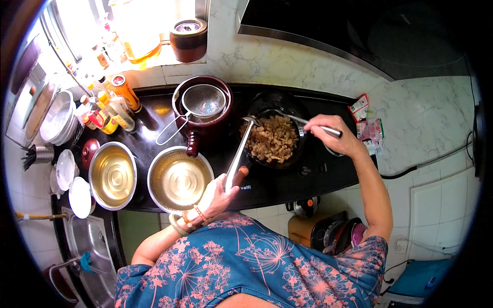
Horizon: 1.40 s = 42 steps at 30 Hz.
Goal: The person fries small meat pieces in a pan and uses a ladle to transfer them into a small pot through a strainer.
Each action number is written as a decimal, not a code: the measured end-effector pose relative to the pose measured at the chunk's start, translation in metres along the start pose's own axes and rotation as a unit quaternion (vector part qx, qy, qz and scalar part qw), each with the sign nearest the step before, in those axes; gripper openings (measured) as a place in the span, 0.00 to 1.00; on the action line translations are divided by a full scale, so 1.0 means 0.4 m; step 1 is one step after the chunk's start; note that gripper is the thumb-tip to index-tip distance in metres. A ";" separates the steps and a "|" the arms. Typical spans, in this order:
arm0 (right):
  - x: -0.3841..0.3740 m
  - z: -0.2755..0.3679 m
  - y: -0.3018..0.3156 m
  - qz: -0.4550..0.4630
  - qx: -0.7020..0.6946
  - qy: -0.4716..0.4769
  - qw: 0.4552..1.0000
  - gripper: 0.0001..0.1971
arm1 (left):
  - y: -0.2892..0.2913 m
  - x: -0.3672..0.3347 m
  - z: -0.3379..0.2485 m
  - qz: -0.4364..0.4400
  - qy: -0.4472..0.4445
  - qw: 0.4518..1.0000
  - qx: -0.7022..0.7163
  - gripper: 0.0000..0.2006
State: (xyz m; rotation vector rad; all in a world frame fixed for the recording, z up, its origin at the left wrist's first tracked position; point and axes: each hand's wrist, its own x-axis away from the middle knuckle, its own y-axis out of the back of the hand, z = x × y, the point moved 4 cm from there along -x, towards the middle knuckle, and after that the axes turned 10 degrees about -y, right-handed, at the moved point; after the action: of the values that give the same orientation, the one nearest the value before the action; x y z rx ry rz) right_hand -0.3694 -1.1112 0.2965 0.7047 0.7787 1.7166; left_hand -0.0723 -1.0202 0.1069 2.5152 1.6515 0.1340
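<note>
A dark wok [298, 106] full of browned, chopped food [275, 139] sits on the black stove. My left hand [221, 197] is closed round a long silver handle [237, 159] of a metal utensil. Its small curved end is at the left side of the food; I cannot make out its exact kind. From the right, my right hand [331, 132] grips a metal cooking utensil [303, 121] with a thick handle, its far end reaching into the wok and partly hidden by food. A wire-handled strainer [204, 100] rests over a dark red pot [178, 92] left of the wok.
Two metal basins [152, 187] [123, 201] stand at the counter's front left. Bottles [117, 110], stacked bowls [57, 118] and a sink [84, 231] lie farther left. Small packets [370, 128] lean by the right wall. A range hood [318, 41] overhangs the back right.
</note>
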 end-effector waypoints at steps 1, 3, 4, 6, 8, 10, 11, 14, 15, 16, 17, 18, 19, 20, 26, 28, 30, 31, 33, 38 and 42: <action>0.030 0.023 0.013 0.003 0.019 0.031 0.999 0.07 | 0.001 -0.001 -0.003 0.003 0.001 1.000 -0.007 0.10; 0.095 0.074 0.025 0.009 0.036 0.061 0.997 0.06 | 0.000 -0.003 -0.009 0.015 0.002 1.000 -0.019 0.11; 0.123 0.098 0.026 0.014 0.033 0.062 0.997 0.06 | 0.001 -0.003 -0.008 0.015 -0.004 1.000 -0.022 0.11; 0.168 0.125 0.027 0.008 0.040 0.069 0.997 0.06 | 0.003 -0.001 -0.008 0.012 -0.015 0.999 -0.031 0.11; 0.202 0.140 0.035 0.003 0.054 0.057 0.997 0.07 | 0.002 -0.001 -0.006 0.015 -0.007 1.000 -0.024 0.12; 0.227 0.143 0.023 -0.004 0.038 0.075 0.996 0.07 | 0.006 0.000 -0.011 0.018 -0.002 0.999 -0.034 0.12; 0.232 0.142 0.003 0.005 0.032 0.059 0.998 0.07 | 0.005 0.000 -0.006 0.018 -0.006 0.999 -0.035 0.13; 0.229 0.097 -0.076 -0.028 0.047 0.045 0.997 0.07 | 0.004 -0.005 -0.006 0.028 -0.011 0.998 -0.048 0.13; 0.217 0.081 -0.091 -0.041 0.062 0.055 0.996 0.07 | 0.007 -0.005 -0.016 0.033 -0.007 0.998 -0.056 0.13; 0.204 0.058 -0.105 -0.058 0.060 0.052 0.995 0.07 | 0.008 -0.004 -0.022 0.039 -0.002 0.997 -0.064 0.13; 0.190 0.037 -0.114 -0.075 0.060 0.050 0.994 0.07 | 0.010 -0.004 -0.025 0.041 0.000 0.997 -0.068 0.13; 0.177 0.022 -0.118 -0.093 0.061 0.050 0.993 0.07 | 0.012 -0.004 -0.025 0.042 0.000 0.997 -0.071 0.12; 0.171 0.007 -0.110 -0.110 0.043 0.039 0.992 0.07 | 0.012 -0.004 -0.024 0.043 0.001 0.996 -0.074 0.12; 0.162 0.003 -0.102 -0.137 0.043 0.047 0.988 0.08 | 0.013 -0.003 -0.019 0.038 -0.002 0.998 -0.058 0.12; 0.172 0.060 -0.075 -0.143 0.035 0.026 0.989 0.09 | 0.014 -0.001 -0.024 0.040 0.019 0.999 -0.031 0.11; 0.164 0.062 -0.127 -0.120 0.047 0.060 0.990 0.07 | 0.013 -0.001 -0.027 0.033 0.007 0.999 -0.042 0.12; 0.149 0.047 -0.164 -0.120 0.086 0.075 0.986 0.06 | 0.010 -0.001 -0.024 0.027 -0.004 0.999 -0.043 0.12; 0.139 0.024 -0.171 -0.141 0.089 0.087 0.982 0.05 | 0.008 0.000 -0.013 0.025 -0.009 0.999 -0.040 0.13; 0.124 0.007 -0.148 -0.149 0.073 0.069 0.984 0.08 | 0.008 0.000 -0.012 0.025 -0.006 0.999 -0.040 0.13; 0.149 0.060 -0.069 -0.192 0.037 0.014 0.981 0.09 | 0.006 0.000 0.002 0.024 0.008 1.000 -0.009 0.15; 0.183 0.134 -0.064 -0.085 -0.015 -0.029 0.996 0.08 | 0.005 0.005 0.011 0.014 0.002 1.000 -0.017 0.16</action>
State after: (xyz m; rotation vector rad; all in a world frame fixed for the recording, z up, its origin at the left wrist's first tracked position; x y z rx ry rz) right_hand -0.3317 -1.0270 0.3147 0.6464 0.7495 1.5436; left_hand -0.0690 -1.0196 0.1028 2.5145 1.6027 0.1700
